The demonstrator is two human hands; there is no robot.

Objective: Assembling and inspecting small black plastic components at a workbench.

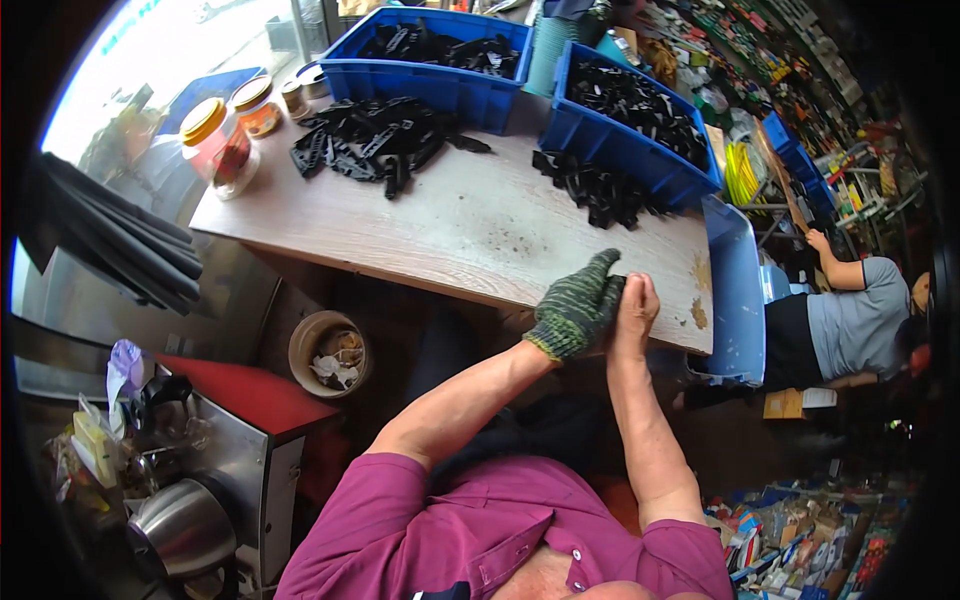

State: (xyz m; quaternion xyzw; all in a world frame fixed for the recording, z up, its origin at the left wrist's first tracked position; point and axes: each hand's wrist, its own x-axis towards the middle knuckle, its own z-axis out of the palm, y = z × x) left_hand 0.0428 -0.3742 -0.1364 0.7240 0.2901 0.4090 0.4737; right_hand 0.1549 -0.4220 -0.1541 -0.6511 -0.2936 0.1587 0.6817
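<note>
My left hand point(577, 310), in a green and black knitted glove, meets my bare right hand point(634, 312) over the front edge of the table. Their fingers are pressed together and closed. Whatever sits between them is hidden; I cannot make it out. Beyond the hands, a pile of small black plastic parts point(592, 190) spills beside the right blue crate point(640, 130). A second heap, of longer black plastic pieces point(375, 140), lies in front of the left blue crate point(440, 70). Both crates hold more black parts.
Jars with lids point(215, 140) stand at the table's point(450, 235) left end. A blue bin point(735, 290) adjoins its right end. Below are a waste bucket point(330, 352) and a red-topped cabinet point(235, 395) with a metal kettle point(183, 525). Another person point(860, 315) is at the right.
</note>
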